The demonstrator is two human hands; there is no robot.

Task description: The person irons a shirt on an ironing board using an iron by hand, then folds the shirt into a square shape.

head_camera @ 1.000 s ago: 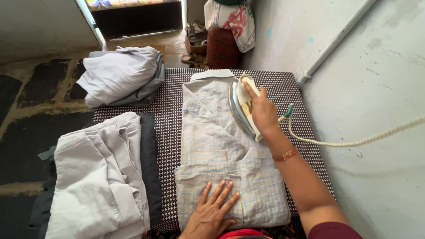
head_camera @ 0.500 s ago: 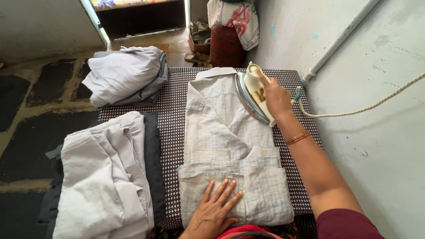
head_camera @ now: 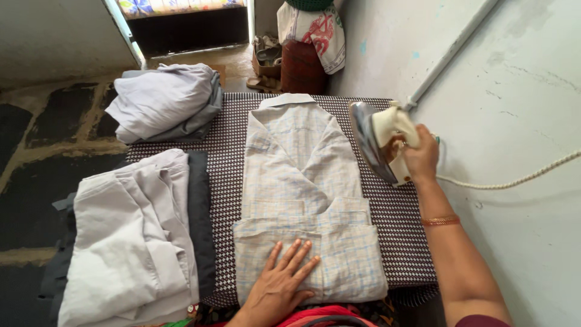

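From the head view I see a pale checked shirt, folded, collar away from me, lying on the patterned tabletop. My left hand presses flat, fingers spread, on its hem. My right hand clamps a cream iron, tilted up beside the shirt.

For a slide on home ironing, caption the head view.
Left hand flat on folded checked shirt; right hand holds iron tilted off it.
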